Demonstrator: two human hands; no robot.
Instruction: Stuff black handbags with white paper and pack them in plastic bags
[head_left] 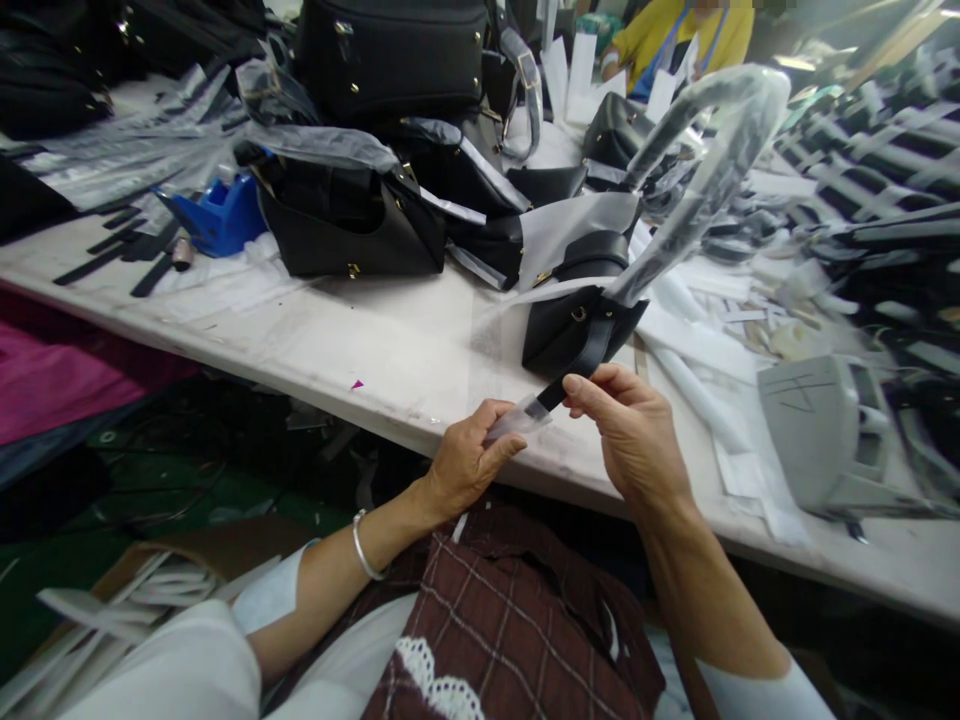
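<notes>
A black handbag with gold fittings stands on the table in front of me, its handle wrapped in clear plastic and arching to the upper right. From its side a black strap runs down toward me. My right hand pinches this strap between thumb and fingers. My left hand is closed round a clear plastic sleeve; the strap's end reaches into the sleeve's mouth. Both hands are at the table's front edge, close together.
Another black bag sits left of centre, beside a blue holder. A grey tape dispenser stands at right. More black bags crowd the back. Across the table sits a person in a yellow top.
</notes>
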